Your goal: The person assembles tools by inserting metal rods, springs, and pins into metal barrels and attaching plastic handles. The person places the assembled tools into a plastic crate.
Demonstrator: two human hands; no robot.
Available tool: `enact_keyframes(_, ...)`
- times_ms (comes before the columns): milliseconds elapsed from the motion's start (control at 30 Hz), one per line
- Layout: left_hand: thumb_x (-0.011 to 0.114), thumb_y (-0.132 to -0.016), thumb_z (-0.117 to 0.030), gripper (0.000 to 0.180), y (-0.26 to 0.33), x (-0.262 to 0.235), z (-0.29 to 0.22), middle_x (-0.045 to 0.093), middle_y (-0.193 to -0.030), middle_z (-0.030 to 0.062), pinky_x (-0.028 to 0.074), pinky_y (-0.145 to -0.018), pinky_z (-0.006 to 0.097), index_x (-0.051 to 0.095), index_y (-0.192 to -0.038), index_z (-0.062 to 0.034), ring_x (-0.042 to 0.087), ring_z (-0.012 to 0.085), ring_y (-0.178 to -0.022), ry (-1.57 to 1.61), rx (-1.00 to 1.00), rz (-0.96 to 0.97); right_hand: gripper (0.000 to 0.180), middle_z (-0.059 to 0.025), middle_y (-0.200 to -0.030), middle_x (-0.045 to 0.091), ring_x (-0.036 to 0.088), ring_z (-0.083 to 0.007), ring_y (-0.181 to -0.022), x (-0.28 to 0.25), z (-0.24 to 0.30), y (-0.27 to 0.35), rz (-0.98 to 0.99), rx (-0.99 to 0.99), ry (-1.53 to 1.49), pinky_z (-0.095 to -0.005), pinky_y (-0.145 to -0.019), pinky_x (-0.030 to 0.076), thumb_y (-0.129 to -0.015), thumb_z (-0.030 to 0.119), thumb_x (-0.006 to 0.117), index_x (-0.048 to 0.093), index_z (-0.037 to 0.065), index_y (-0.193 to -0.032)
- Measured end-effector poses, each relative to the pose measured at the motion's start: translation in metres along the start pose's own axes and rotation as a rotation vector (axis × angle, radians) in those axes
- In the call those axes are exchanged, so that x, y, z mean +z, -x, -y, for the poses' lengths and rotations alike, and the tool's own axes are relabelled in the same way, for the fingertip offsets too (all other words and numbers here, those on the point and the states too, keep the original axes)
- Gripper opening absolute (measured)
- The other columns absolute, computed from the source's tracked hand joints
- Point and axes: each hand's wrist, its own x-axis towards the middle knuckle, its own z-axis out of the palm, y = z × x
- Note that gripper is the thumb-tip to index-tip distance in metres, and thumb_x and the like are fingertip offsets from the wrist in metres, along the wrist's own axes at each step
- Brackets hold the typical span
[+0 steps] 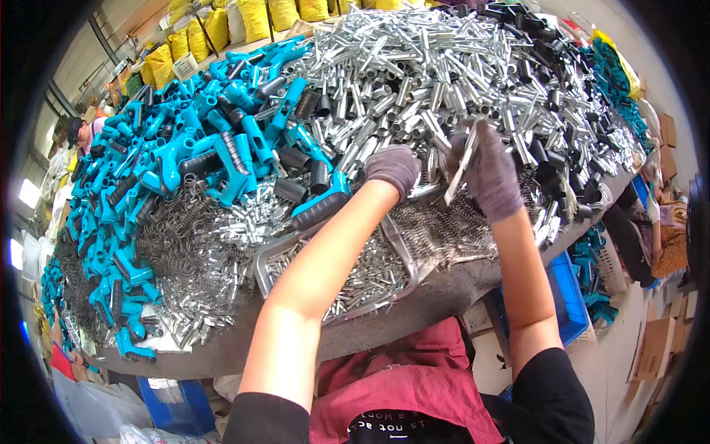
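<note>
My left hand (393, 170) wears a grey glove and is closed, its fingers curled toward the heap; what they hold, if anything, is hidden. To its right my right hand (497, 177), gloved alike and slightly blurred, grips a flat, narrow silver metal strip (461, 164) that slants downward. Both hands are over the near edge of a large heap of silver metal tubes (414, 66). Just left of my left hand lies a teal plastic handle (325, 198) with a black grip. Beneath my left forearm sits a clear plastic tray (409, 260) of small metal pins.
Teal plastic handles (174, 159) are piled at the left. Coil springs (166, 226) lie before them, and more springs (473, 229) lie under my right hand. Yellow sacks (255, 18) line the back. A blue crate (566, 300) stands below the table at right; another person (665, 229) is beyond.
</note>
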Motion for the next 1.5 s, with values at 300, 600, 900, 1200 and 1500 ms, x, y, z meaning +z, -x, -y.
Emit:
enact_keyframes(300, 0.058, -0.084, -0.024, 0.031, 0.048, -0.009, -0.011, 0.063, -0.081, 0.0149, 0.049, -0.068, 0.040, 0.050, -0.101, 0.0007, 0.061, 0.0272, -0.073, 0.559, 0.134, -0.404, 0.034, -0.0105, -0.086, 0.061, 0.060, -0.0220, -0.077, -0.040, -0.010, 0.061, 0.173, -0.187, 1.004, -0.0319, -0.071, 0.049, -0.079, 0.010, 0.063, 0.054, 0.004, -0.111)
enact_keyframes(600, 0.054, -0.089, -0.018, 0.024, 0.256, 0.019, 0.026, 0.060, -0.101, 0.0096, 0.051, -0.074, 0.029, 0.052, -0.107, -0.0018, 0.061, 0.0174, -0.083, 1.834, -0.210, -0.236, 0.055, -0.0219, -0.103, 0.055, 0.058, -0.0368, -0.090, 0.066, -0.024, 0.124, 0.672, -0.166, 1.433, -0.0426, -0.073, 0.049, -0.072, 0.009, 0.061, 0.041, 0.001, -0.123)
enact_keyframes(900, 0.057, -0.083, -0.011, 0.010, 0.403, -0.031, 0.105, 0.056, -0.093, -0.0020, 0.042, -0.058, 0.019, 0.059, -0.093, -0.0083, 0.046, 0.0054, -0.064, 3.170, 0.259, -0.546, 0.055, -0.0185, -0.115, 0.053, 0.053, -0.0352, -0.104, 0.131, -0.004, 0.150, 1.040, -0.404, 1.064, -0.0408, -0.086, 0.046, -0.074, 0.018, 0.067, 0.046, 0.003, -0.122)
enact_keyframes(1200, 0.056, -0.079, -0.012, 0.003, 0.425, -0.049, 0.135, 0.055, -0.088, -0.0054, 0.040, -0.059, 0.022, 0.059, -0.079, -0.0104, 0.043, 0.0053, -0.062, 3.108, 0.603, -0.826, 0.039, -0.0131, -0.102, 0.059, 0.059, -0.0315, -0.090, 0.177, -0.075, 0.127, 1.011, -0.440, 1.218, -0.0382, -0.075, 0.049, -0.074, 0.021, 0.067, 0.057, 0.008, -0.109)
enact_keyframes(1500, 0.058, -0.079, -0.008, 0.007, 0.445, -0.032, 0.163, 0.057, -0.097, 0.0017, 0.044, -0.060, 0.023, 0.059, -0.085, -0.0055, 0.047, 0.0076, -0.066, 3.085, 0.694, -0.841, 0.032, -0.0136, -0.102, 0.062, 0.059, -0.0321, -0.095, 0.249, -0.143, 0.020, 0.636, -0.167, 1.390, -0.0391, -0.081, 0.046, -0.083, 0.033, 0.058, 0.062, 0.010, -0.105)
